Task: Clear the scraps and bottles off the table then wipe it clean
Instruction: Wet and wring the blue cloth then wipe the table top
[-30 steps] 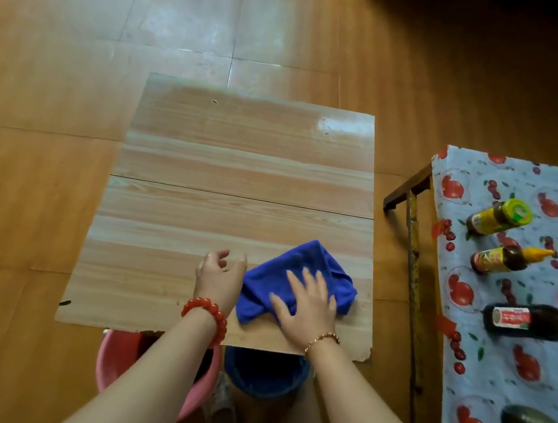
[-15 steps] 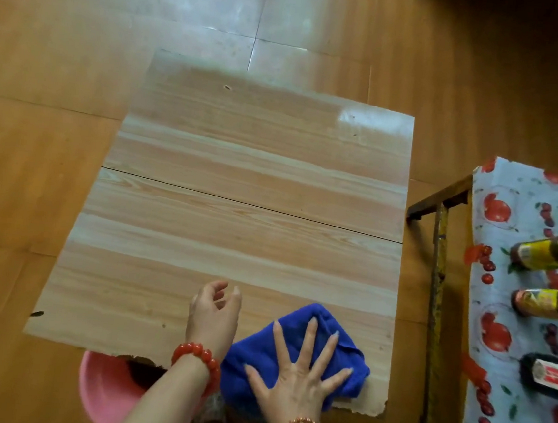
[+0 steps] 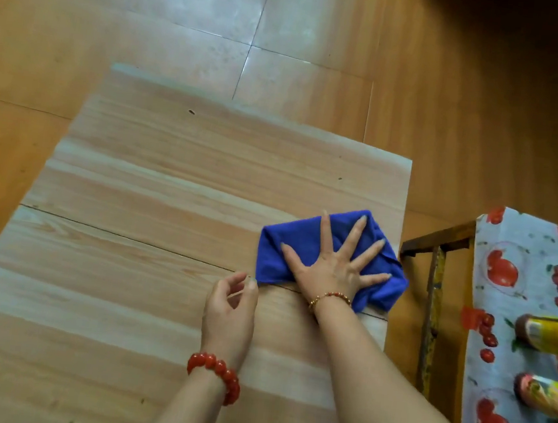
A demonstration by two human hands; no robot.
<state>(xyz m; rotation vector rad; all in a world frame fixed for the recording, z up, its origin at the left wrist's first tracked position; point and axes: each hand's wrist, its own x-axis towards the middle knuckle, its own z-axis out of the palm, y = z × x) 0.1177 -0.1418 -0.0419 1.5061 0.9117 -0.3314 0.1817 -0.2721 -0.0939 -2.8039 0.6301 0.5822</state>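
A blue cloth lies bunched on the light wooden table, near its right edge and just beyond the seam across the top. My right hand presses flat on the cloth with its fingers spread wide. My left hand rests on the table just left of the cloth, fingers loosely curled and holding nothing; its fingertips are close to the cloth's near left corner. No scraps or bottles lie on this table.
To the right stands a second table under a fruit-print cover, with its dark wooden frame showing. Bottles lie on it, one with a yellow label, another below it. Tiled floor surrounds both tables.
My right hand has pushed the blue cloth away from the near edge, forward and to the right past the seam. My left hand followed forward beside it.
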